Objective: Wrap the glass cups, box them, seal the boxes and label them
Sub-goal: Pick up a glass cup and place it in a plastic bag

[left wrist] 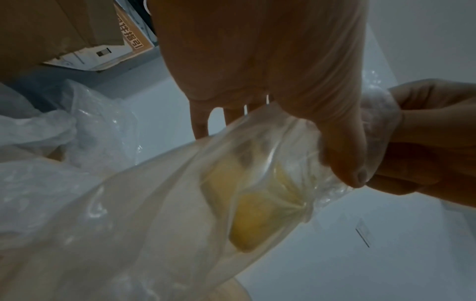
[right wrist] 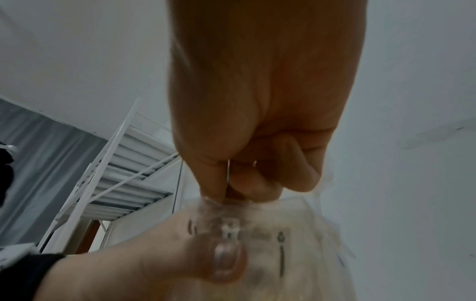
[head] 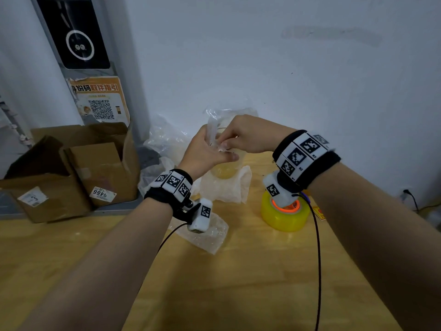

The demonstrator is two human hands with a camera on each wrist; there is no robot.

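Observation:
A clear glass cup (head: 223, 167) in a thin plastic bag (head: 216, 126) is held up above the far middle of the wooden table (head: 238, 283). My left hand (head: 205, 151) grips the bagged cup (left wrist: 257, 207) from the left, thumb (left wrist: 345, 154) pressed on its front. My right hand (head: 248, 134) comes from the right and pinches the plastic (right wrist: 221, 205) at the cup's rim between curled fingers (right wrist: 257, 183). The left thumb (right wrist: 224, 262) shows just below that pinch. The cup's rim is hidden behind both hands.
Bubble wrap pieces lie under the cup (head: 224, 189) and nearer me (head: 207, 235). A yellow tape roll (head: 284, 216) stands at the right. Open cardboard boxes (head: 71, 168) sit at the left by a grey pillar. More loose plastic (head: 167, 139) lies against the white wall.

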